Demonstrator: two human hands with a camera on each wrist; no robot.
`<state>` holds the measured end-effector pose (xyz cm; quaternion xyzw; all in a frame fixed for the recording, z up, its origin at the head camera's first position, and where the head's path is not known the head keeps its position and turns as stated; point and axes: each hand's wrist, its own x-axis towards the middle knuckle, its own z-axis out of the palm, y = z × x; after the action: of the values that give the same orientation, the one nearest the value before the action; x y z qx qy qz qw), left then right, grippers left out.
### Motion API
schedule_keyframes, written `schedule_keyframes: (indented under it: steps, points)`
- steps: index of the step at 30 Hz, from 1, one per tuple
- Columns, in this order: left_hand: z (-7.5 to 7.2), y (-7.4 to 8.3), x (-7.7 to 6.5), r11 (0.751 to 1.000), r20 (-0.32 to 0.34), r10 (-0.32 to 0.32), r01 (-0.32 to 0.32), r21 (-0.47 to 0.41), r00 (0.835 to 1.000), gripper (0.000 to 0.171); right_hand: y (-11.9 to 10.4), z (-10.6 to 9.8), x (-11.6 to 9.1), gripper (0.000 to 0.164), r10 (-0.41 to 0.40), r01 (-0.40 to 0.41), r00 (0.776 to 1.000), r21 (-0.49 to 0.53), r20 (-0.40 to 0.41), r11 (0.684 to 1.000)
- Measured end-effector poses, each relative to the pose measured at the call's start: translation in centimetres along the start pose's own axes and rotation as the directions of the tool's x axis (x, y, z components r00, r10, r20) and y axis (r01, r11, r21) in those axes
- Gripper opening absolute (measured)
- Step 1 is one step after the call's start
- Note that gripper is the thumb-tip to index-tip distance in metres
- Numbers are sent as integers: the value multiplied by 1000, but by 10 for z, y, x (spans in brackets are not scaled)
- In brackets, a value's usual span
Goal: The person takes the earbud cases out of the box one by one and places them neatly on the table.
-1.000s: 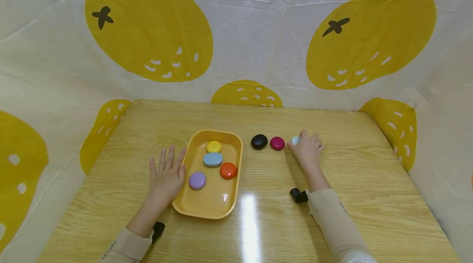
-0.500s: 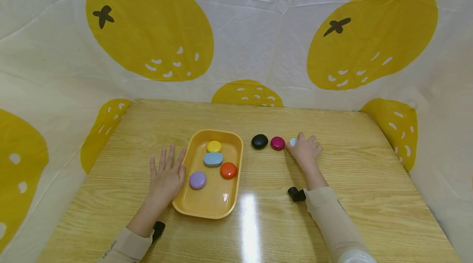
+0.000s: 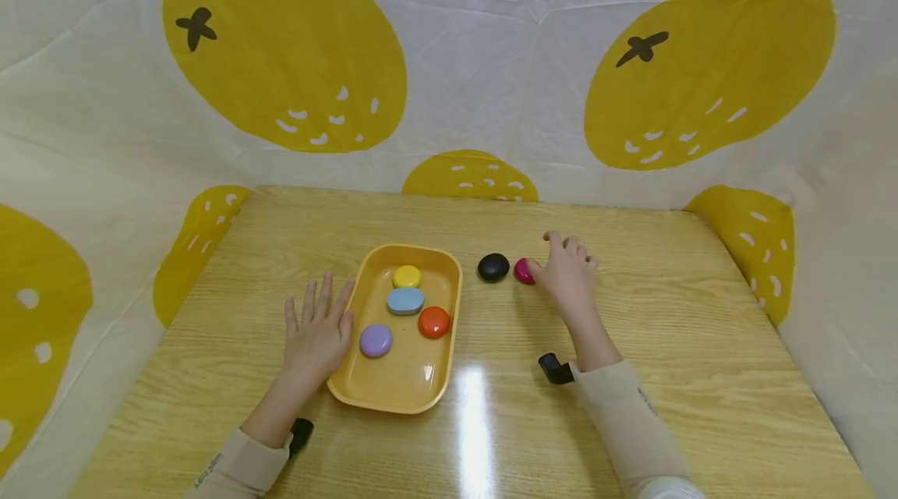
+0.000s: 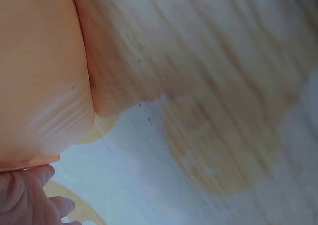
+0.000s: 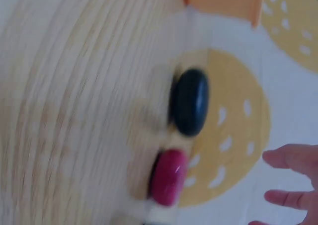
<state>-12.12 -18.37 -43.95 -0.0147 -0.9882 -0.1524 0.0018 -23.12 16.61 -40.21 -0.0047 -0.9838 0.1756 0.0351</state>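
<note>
At the bottom edge of the frame, two beige sleeves [image 3: 631, 421] are entering, one at left and one at right of centre, each with a black wrist-worn device [image 3: 556, 369] projecting beside the cuff. Lower left of centre, the left hand [image 3: 319, 335] is lying alongside an orange tray [image 3: 400, 386], its grip spreading with fingers straight and enclosing nothing; the left wrist view is showing fingers touching the tray's rim. The tray is occupying the lower centre of the frame and holding four rounded, glossy pieces: one lilac piece [image 3: 376, 341], lying nearest; one red-orange piece [image 3: 434, 322], resting beside the right wall; one oblong blue piece [image 3: 405, 300], sitting above centre; one yellow piece [image 3: 407, 277], lying just behind the blue. Right of centre, the right hand [image 3: 570, 281] is hovering palm down, its grip opening loosely, fingers parting and holding nothing that shows. Its thumb is overlapping one magenta piece [image 3: 525, 271]; whether it is touching, one cannot tell. One black piece [image 3: 493, 267] is lying just left of the magenta. All are resting on a wood-grain bench [image 3: 701, 374]. Farthest, a white cloth [image 3: 491, 93] is hanging across the upper frame, bearing large yellow fruit prints [image 3: 281, 47].
</note>
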Motion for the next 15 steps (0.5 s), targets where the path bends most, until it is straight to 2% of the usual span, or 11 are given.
schedule_keyframes:
  steps: [2, 4, 7, 8, 11, 14, 15]
  points:
    - [0, 0, 0, 1000, -3, 1, -1, 2, 1000, 49, -15, 1, -5, 51, -109, 110, 994, 33, -32, 993]
    - [0, 0, 0, 1000, -3, 1, -1, 5, 1000, 49, -28, 5, -10, 47, -225, 227, 973, 54, -48, 972]
    - [0, 0, 0, 1000, -5, 1, -1, 10, 1000, 49, -44, 16, -18, 43, -400, 401, 916, 30, -36, 916]
    - [0, 0, 0, 1000, -6, 1, -1, 13, 1000, 49, -48, 21, -20, 42, -462, 462, 887, 16, -25, 887]
    - [1, 0, 0, 1000, -9, 3, -2, 24, 1000, 49, -60, 32, -27, 41, -627, 627, 779, -12, 28, 779]
    - [2, -1, 1, 999, -11, 5, -4, 35, 1000, 50, -71, 42, -33, 43, -731, 735, 675, -11, 99, 678]
    - [2, -1, 1, 999, -12, 6, -5, 36, 1000, 50, -75, 44, -35, 44, -746, 754, 653, -20, 129, 656]
